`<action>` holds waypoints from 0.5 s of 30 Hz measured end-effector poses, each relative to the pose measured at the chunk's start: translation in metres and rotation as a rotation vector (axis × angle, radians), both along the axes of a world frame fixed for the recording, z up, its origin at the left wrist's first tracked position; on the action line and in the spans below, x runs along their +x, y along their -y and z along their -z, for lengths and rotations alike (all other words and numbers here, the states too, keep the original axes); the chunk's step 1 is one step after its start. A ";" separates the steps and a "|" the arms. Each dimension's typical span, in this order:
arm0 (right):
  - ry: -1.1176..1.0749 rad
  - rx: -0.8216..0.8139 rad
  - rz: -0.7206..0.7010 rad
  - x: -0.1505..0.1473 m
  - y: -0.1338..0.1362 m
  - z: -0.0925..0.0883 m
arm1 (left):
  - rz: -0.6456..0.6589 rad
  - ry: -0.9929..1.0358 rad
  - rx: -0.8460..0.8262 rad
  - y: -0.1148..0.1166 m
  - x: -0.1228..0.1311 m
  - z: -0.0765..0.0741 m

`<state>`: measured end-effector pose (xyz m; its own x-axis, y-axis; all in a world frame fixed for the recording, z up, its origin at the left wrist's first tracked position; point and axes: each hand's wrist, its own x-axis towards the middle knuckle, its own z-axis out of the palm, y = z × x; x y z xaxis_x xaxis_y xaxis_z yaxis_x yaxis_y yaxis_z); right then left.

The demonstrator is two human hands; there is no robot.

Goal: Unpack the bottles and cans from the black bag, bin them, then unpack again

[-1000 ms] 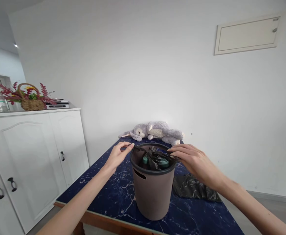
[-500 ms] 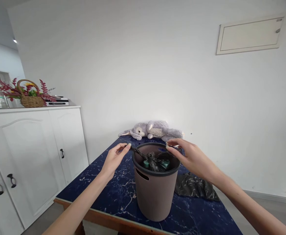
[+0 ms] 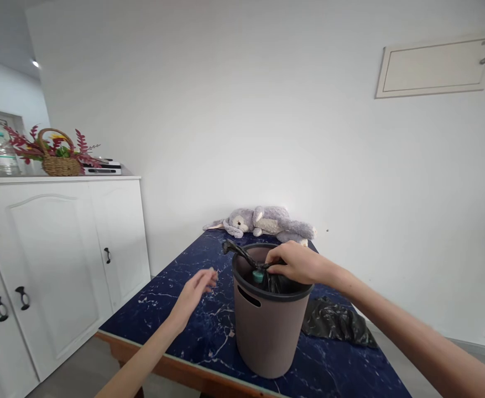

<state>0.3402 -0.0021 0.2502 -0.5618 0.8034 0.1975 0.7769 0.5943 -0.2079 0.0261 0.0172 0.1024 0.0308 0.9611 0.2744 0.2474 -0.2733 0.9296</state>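
– Since the right hand (image 3: 295,262) is over the bin (image 3: 269,334), what's it got?
– Black bag (image 3: 274,283). Looks like thumb and fingers pinching the gathered neck; knuckles hide part of the contact.
– Left hand (image 3: 196,284)?
– Free, a bit blurred. Fingers loosely bent, nothing in them. It's left of the grip, outside the bin, apart from the bag's twisted tail (image 3: 242,252), which sticks out over the rim (image 3: 275,297).
– Bulk of the bag?
– Below the grip, inside the bin. Green item (image 3: 258,276) shows just left of the fingertips; can't tell if it's in the bag.
– Handling?
– Thin, limp film, probably slick. I'd expect it to slide through a loose pinch and tear if yanked by one layer. Weight unknown, guess light. Best hold: whole neck bunched, close above the load. Bin looks stiff; brace at the rim.
– Nearby?
– Second bag (image 3: 337,320) flat on the table (image 3: 209,334), right of and below the grip. Plush (image 3: 267,224) beyond the grip.
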 end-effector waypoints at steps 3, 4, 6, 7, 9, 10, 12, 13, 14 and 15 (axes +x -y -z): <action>-0.143 -0.013 0.010 0.017 -0.009 -0.006 | 0.025 -0.244 -0.095 0.004 -0.027 0.048; -0.198 -0.025 0.018 0.022 -0.010 -0.010 | 0.034 -0.293 -0.101 0.007 -0.034 0.061; -0.322 -0.057 0.050 0.031 -0.009 -0.020 | 0.033 -0.353 -0.072 0.014 -0.044 0.079; -0.392 -0.072 0.076 0.034 -0.007 -0.026 | 0.032 -0.363 -0.054 0.017 -0.046 0.084; -0.534 -0.087 0.128 0.039 -0.001 -0.037 | 0.039 -0.354 -0.030 0.021 -0.048 0.087; -0.604 -0.089 0.144 0.040 0.001 -0.043 | 0.044 -0.340 -0.029 0.022 -0.047 0.087; -0.756 -0.079 0.143 0.047 0.001 -0.052 | 0.036 -0.318 -0.027 0.022 -0.046 0.085; -0.842 -0.063 0.137 0.053 -0.002 -0.056 | 0.029 -0.311 -0.026 0.021 -0.046 0.084; -0.931 -0.029 0.134 0.063 -0.007 -0.059 | 0.024 -0.306 -0.025 0.020 -0.045 0.084; -1.015 0.028 0.137 0.076 -0.013 -0.062 | 0.021 -0.301 -0.024 0.019 -0.045 0.084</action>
